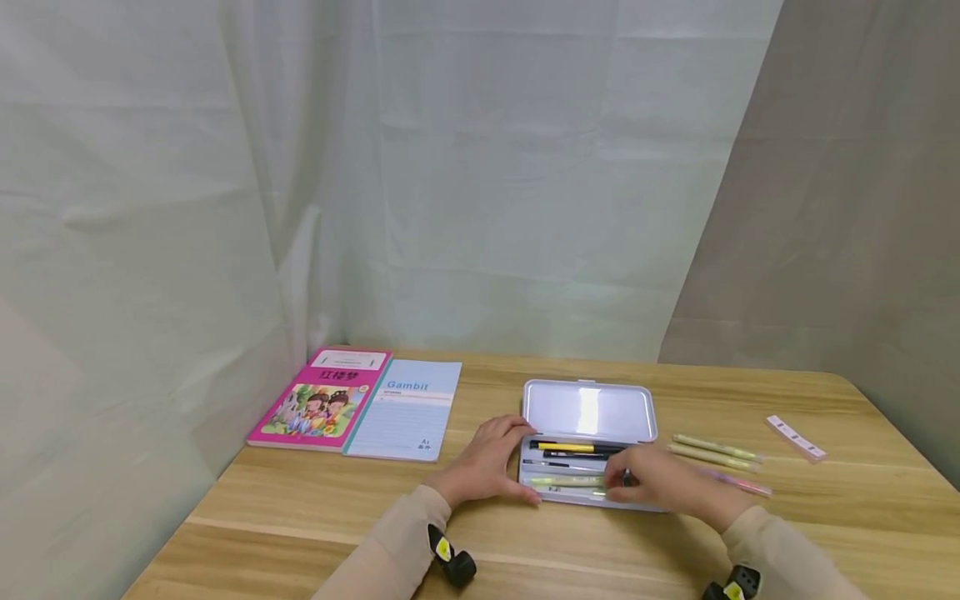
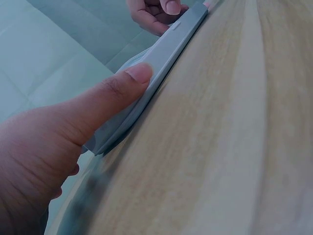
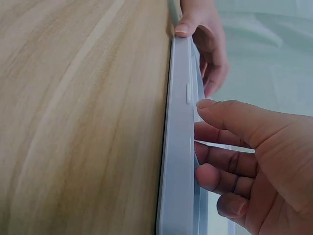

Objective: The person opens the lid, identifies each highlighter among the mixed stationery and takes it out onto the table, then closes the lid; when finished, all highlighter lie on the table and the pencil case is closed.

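Observation:
A pale metal pencil case [image 1: 553, 412] lies on the table with its lid folded back. My left hand [image 1: 489, 462] grips its left end, the thumb on the front wall and the fingers by the hinge side. Bent fingers of my right hand [image 1: 663, 479] reach into the right half of the tray; the case wall [image 3: 177, 142] hides their tips in the right wrist view, so any pen between them is hidden. Inside lie a yellow-and-black pen [image 1: 566, 447], a slim clear pen [image 1: 547, 464] and a yellow-green pen [image 1: 562, 481] that runs towards the right hand.
Right of the case lie yellow-green pens [image 1: 717, 448] and a pink pen [image 1: 742, 482], partly behind the right hand. Beyond them is a whitish strip [image 1: 797, 438] with dark marks. A pink picture book [image 1: 318, 408] and a blue notebook [image 1: 405, 408] lie at left.

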`<state>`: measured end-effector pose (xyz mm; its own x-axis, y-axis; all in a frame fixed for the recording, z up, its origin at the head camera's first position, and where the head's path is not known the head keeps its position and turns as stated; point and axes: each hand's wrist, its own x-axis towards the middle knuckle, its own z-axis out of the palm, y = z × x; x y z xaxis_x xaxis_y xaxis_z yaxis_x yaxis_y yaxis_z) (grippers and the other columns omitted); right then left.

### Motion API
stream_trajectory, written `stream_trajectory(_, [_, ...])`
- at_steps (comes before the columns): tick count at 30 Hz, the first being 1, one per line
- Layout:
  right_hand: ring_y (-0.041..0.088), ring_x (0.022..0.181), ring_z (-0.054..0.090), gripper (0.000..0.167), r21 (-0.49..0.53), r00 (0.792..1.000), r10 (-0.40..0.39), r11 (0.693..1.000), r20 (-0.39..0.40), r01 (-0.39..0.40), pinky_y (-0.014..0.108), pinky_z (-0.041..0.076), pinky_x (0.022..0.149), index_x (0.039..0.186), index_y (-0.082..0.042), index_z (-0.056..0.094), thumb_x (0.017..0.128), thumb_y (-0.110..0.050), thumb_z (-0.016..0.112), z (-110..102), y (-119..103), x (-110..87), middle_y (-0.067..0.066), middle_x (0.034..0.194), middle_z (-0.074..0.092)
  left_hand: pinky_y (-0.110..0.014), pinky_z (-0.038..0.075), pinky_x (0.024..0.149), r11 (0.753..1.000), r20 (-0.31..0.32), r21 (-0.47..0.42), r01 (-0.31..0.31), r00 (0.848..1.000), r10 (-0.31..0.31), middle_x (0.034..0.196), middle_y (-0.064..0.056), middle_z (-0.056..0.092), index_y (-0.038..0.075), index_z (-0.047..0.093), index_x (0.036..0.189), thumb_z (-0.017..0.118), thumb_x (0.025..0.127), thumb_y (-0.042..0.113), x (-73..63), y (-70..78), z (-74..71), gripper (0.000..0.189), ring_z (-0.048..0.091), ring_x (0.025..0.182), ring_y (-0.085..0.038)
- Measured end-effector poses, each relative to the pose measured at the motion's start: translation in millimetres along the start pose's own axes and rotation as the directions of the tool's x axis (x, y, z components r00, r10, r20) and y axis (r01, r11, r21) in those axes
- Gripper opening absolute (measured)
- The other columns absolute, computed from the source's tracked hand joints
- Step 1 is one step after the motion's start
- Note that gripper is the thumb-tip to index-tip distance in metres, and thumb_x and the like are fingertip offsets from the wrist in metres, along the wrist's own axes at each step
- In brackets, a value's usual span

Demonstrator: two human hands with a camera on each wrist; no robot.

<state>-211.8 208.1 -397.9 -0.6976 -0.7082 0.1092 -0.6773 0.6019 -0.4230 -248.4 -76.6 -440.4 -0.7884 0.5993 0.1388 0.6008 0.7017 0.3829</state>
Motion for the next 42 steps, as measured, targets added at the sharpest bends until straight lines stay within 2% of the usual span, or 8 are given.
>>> stream_trajectory(5, [-0.009, 0.064, 0.046, 0.007, -0.011, 1.000, -0.006, 1.000, 0.003, 0.006, 0.013, 0.044, 0.057, 0.079, -0.017, 0.068, 0.082, -0.018, 0.074, 4.3, 1.1, 0.2, -0.018, 0.070, 0.059, -0.043, 0.026, 0.120, 1.000, 0.000, 0.000, 0.002, 1.000, -0.002, 0.145, -0.001, 0.041, 0.018, 0.046, 0.140, 0.076, 0.063, 0.068, -1.1, 0.1, 1.8, 0.097, 0.034, 0.139, -0.023])
stream_trajectory(12, [-0.007, 0.065, 0.050, 0.010, -0.081, 0.996, -0.076, 0.994, -0.037, 0.073, 0.014, 0.044, 0.059, 0.076, -0.016, 0.068, 0.077, -0.019, 0.078, 10.0, 1.1, 0.6, -0.016, 0.068, 0.060, -0.043, 0.026, 0.120, 1.000, 0.000, 0.000, -0.003, 1.000, 0.003, 0.145, -0.001, 0.041, 0.017, 0.046, 0.140, 0.076, 0.063, 0.068, -2.5, -1.3, 4.4, 0.097, 0.034, 0.138, -0.023])
stream_trajectory(21, [-0.008, 0.066, 0.046, 0.013, -0.143, 0.996, -0.072, 0.988, -0.062, 0.063, 0.014, 0.042, 0.059, 0.075, -0.019, 0.067, 0.075, -0.020, 0.079, 12.8, 1.5, 0.8, -0.015, 0.071, 0.055, -0.044, 0.027, 0.118, 1.000, -0.014, 0.014, -0.025, 1.000, 0.025, 0.144, -0.001, 0.042, 0.017, 0.047, 0.138, 0.077, 0.064, 0.067, -2.8, -0.6, 3.6, 0.094, 0.036, 0.136, -0.024])
stream_trajectory(30, [-0.007, 0.066, 0.046, 0.018, -0.144, 0.996, -0.051, 0.989, -0.067, 0.041, 0.013, 0.041, 0.058, 0.074, -0.021, 0.062, 0.075, -0.020, 0.079, 10.5, -1.4, 2.1, -0.014, 0.073, 0.052, -0.043, 0.027, 0.119, 1.000, -0.017, 0.019, -0.025, 1.000, 0.025, 0.144, -0.001, 0.041, 0.017, 0.048, 0.138, 0.077, 0.063, 0.066, -1.7, -0.6, 2.4, 0.094, 0.036, 0.137, -0.023])
stream_trajectory(37, [-0.007, 0.064, 0.047, 0.018, -0.094, 0.997, -0.040, 0.995, -0.071, 0.033, 0.013, 0.042, 0.057, 0.073, -0.020, 0.062, 0.075, -0.016, 0.079, 9.3, -1.3, 2.0, -0.016, 0.068, 0.056, -0.043, 0.027, 0.119, 1.000, -0.013, 0.005, -0.017, 1.000, 0.017, 0.145, 0.000, 0.041, 0.018, 0.047, 0.138, 0.077, 0.064, 0.066, -0.6, -0.8, 2.9, 0.093, 0.035, 0.137, -0.023])
stream_trajectory(42, [-0.006, 0.066, 0.048, 0.017, -0.054, 0.997, -0.023, 0.998, -0.071, 0.019, 0.014, 0.043, 0.058, 0.076, -0.019, 0.063, 0.075, -0.017, 0.080, 9.0, -0.1, 2.0, -0.015, 0.071, 0.058, -0.043, 0.027, 0.119, 1.000, -0.017, 0.006, -0.020, 1.000, 0.020, 0.144, 0.000, 0.041, 0.018, 0.047, 0.138, 0.076, 0.064, 0.067, 0.3, -0.9, 2.2, 0.094, 0.035, 0.137, -0.022])
